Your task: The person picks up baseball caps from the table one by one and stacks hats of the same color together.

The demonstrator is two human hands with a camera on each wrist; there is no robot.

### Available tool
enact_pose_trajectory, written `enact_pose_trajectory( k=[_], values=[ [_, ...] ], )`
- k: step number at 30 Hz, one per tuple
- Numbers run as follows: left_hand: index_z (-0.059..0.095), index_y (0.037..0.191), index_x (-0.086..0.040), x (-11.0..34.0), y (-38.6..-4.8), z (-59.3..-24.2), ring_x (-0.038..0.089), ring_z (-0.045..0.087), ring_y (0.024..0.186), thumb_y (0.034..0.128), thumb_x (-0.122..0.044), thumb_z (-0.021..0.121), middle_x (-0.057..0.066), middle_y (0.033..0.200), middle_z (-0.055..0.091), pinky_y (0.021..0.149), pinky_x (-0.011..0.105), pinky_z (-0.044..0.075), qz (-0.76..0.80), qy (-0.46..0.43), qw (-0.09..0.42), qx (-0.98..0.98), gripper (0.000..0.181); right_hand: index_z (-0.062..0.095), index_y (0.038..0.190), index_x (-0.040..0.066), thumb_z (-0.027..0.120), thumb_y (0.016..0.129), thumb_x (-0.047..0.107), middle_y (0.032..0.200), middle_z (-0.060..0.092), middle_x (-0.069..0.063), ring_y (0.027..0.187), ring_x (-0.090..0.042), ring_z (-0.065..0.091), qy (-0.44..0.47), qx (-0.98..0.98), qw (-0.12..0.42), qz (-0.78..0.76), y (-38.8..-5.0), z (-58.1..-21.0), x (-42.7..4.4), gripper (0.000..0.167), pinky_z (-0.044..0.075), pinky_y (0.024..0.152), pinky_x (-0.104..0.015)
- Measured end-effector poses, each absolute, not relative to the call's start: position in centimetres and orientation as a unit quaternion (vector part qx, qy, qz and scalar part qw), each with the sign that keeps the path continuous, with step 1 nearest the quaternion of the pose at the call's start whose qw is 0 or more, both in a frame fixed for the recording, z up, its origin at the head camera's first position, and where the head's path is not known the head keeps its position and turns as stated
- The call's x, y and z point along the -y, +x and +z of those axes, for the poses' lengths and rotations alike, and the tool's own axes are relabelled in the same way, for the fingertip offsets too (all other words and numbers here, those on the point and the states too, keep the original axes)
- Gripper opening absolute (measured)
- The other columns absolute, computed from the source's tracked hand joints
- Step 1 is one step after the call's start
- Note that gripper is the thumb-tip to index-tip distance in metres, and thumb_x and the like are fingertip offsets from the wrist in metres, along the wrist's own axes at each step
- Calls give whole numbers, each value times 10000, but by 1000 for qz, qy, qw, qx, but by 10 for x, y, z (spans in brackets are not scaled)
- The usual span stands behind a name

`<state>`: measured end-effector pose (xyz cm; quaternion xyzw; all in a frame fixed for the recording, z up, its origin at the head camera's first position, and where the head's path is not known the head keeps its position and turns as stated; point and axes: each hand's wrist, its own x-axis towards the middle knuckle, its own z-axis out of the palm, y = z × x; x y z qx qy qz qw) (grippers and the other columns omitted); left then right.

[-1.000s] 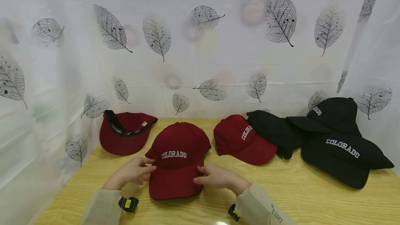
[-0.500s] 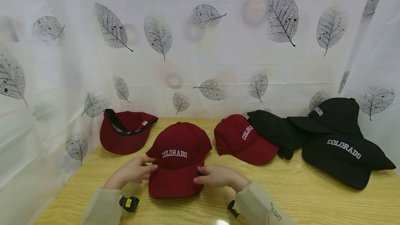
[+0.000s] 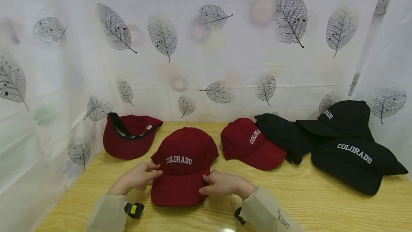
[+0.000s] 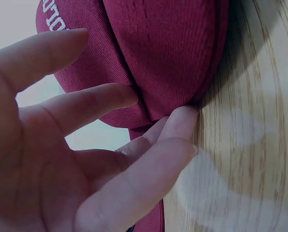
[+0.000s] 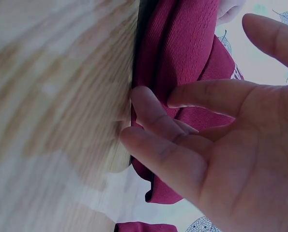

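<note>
A dark red cap [image 3: 180,185] with white COLORADO lettering sits upright on the table, its brim toward me. At its left side, my left hand [image 3: 136,177] touches the cap near where brim and crown meet. The left wrist view shows that hand [image 4: 81,145] with fingers loosely extended, some low against the red cloth [image 4: 168,53]. Across the cap, my right hand [image 3: 225,183] has its fingertips at the brim's right edge. In the right wrist view the right hand [image 5: 221,130] has spread, slightly bent fingers against the cap [image 5: 187,53], low by the tabletop.
An upturned red cap [image 3: 128,148] lies at the back left of the wooden table [image 3: 305,207]. Right of centre is another red cap [image 3: 241,142], touching a black cap [image 3: 283,133]. Two more black caps [image 3: 347,117] [image 3: 351,167] overlap at the right. A leaf-patterned curtain [image 3: 238,63] hangs behind.
The brim of the middle cap has shifted slightly left, and its lettering sits a little lower than half a second ago. Both hands remain at its sides, nearly in place.
</note>
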<state>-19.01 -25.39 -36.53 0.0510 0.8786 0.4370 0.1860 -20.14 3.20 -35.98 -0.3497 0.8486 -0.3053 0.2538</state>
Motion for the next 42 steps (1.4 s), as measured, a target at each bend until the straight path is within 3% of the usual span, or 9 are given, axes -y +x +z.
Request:
enact_pose_trajectory(
  k=[3,6,8,10,15,22,29,42],
  values=[
    [374,1267,124,253,-189,-364,129,463,594,895,-245,516,112,800,569,436,273,400,435,54,186,-879,542,492,1202,-77,563,862,238,863,440,-25,817,-112,375,-350,-850,254,-302,-202,-360,-32,469,345,651,-222],
    [369,1265,132,253,-189,-364,124,460,583,898,-247,512,107,784,572,429,266,396,436,61,187,-878,547,503,1192,-74,562,862,234,851,432,-22,804,-108,370,-352,-850,252,-300,-202,-360,-32,456,340,641,-221],
    [358,1269,135,253,-190,-364,91,378,503,905,-243,497,18,583,449,415,238,369,438,66,190,-876,543,513,1179,-75,562,863,230,841,431,-23,800,-110,370,-352,-848,254,-303,-202,-359,-32,442,338,634,-222],
    [348,1273,138,254,-191,-365,69,273,452,911,-242,484,-55,501,268,405,211,342,439,72,193,-875,543,494,1197,-80,561,864,228,850,429,-25,799,-112,371,-350,-847,257,-305,-201,-359,-33,458,337,631,-223],
    [342,1270,148,255,-190,-365,57,261,430,916,-237,474,-57,483,277,395,199,331,438,79,192,-875,539,420,1249,-92,559,865,229,881,427,-27,807,-114,373,-342,-845,268,-311,-201,-359,-33,520,334,640,-227],
    [363,1269,132,254,-188,-363,91,351,501,911,-258,481,-35,521,320,413,231,355,435,66,190,-878,542,382,1271,-97,551,870,233,909,426,-24,779,-119,378,-331,-842,283,-320,-201,-359,-36,547,328,624,-233],
    [345,1274,140,254,-190,-363,68,261,425,921,-244,463,-38,488,317,388,204,306,448,71,192,-870,535,375,1274,-99,552,870,237,906,430,-16,761,-117,377,-328,-841,284,-322,-201,-358,-37,554,323,609,-232],
    [324,1276,154,257,-190,-361,69,269,434,921,-234,456,-45,491,309,398,209,319,452,70,202,-866,543,366,1289,-85,547,875,232,974,447,-10,775,-90,388,-341,-836,288,-319,-202,-358,-38,552,351,652,-225]
  ],
)
